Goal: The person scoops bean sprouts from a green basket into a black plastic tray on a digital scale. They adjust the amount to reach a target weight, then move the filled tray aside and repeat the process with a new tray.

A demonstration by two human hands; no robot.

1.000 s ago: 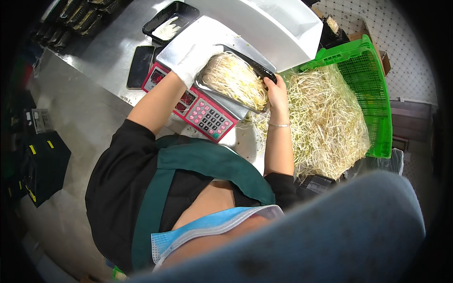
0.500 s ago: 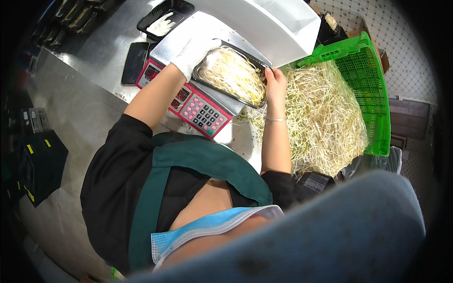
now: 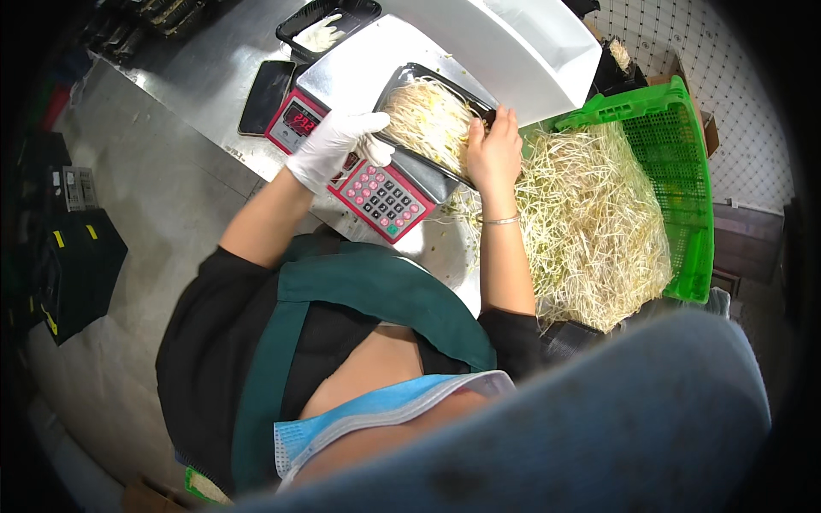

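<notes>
A black plastic tray (image 3: 416,70) filled with bean sprouts (image 3: 426,118) rests on the metal plate of a red digital scale (image 3: 395,181). My left hand (image 3: 335,145), in a white glove, is at the tray's left corner above the scale's display panel. Its fingers and thumb are apart, one finger by the rim. My right hand (image 3: 494,156) is bare and grips the tray's right end, fingers over the rim and thumb beside the sprouts. A large heap of loose sprouts (image 3: 590,214) lies just right of my right forearm.
A green crate (image 3: 676,171) stands behind the heap at the right. Beyond the scale is a white bin (image 3: 522,51). A dark phone (image 3: 267,98) and a black tray (image 3: 363,13) holding a white glove (image 3: 321,34) lie at the far left on the metal table (image 3: 184,94).
My left hand has come off the tray's far left side and moved nearer me. The scale's display shows lit red digits now. My right hand lies further over the tray's right end.
</notes>
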